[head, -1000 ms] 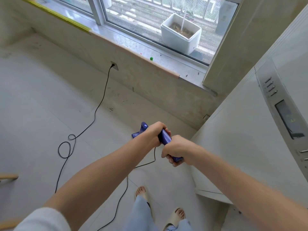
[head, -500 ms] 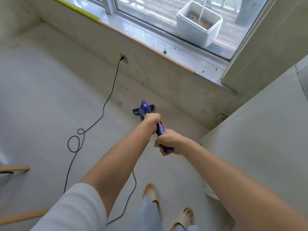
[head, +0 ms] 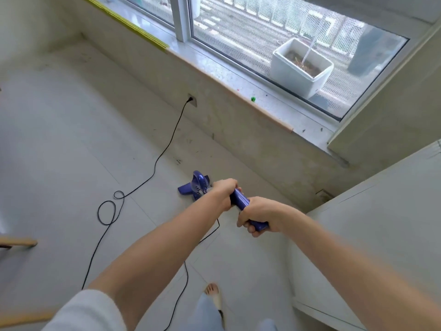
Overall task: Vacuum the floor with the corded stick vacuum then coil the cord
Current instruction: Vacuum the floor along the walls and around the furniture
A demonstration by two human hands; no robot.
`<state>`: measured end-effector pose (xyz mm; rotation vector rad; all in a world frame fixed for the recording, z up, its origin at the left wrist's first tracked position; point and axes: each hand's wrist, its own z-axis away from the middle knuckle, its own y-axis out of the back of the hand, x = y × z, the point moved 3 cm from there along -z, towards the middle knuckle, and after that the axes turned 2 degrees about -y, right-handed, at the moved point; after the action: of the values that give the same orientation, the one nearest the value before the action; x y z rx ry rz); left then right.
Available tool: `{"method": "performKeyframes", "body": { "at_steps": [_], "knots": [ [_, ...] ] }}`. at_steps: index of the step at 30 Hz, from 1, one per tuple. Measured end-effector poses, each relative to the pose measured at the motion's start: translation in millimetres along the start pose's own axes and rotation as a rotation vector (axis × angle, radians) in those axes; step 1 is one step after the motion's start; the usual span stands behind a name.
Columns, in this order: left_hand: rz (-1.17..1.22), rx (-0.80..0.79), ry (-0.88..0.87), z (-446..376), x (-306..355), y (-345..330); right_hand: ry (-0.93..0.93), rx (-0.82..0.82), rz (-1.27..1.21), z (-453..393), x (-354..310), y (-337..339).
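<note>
Both hands, left point(head: 223, 191) and right point(head: 259, 215), still clamping vacuum point(head: 239, 201) handle; head point(head: 194, 186) now nearer, cord point(head: 152, 169) loops unchanged.

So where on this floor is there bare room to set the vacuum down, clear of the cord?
Bare tiles lie left of the cord, toward the far corner. It is crowded around the vacuum head and feet, where the cord loops and trails.

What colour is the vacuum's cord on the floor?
Black; the cord shows clearly against the pale floor in the head view.
</note>
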<state>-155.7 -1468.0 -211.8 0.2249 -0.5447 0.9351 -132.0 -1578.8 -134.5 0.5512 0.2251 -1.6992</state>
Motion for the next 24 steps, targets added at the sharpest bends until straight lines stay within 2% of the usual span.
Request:
{"method": "performKeyframes", "body": {
  "at_steps": [9, 15, 24],
  "knots": [
    [0.056, -0.036, 0.002, -40, -9, 41, -0.018, -0.001, -0.102, -51, 0, -48],
    [0.125, -0.085, 0.020, -40, 12, 44, -0.011, -0.024, -0.048, -49, -26, -32],
    [0.220, 0.045, -0.066, -90, 69, 41, 0.037, -0.037, 0.023, -107, -77, 1]
  ]
}}
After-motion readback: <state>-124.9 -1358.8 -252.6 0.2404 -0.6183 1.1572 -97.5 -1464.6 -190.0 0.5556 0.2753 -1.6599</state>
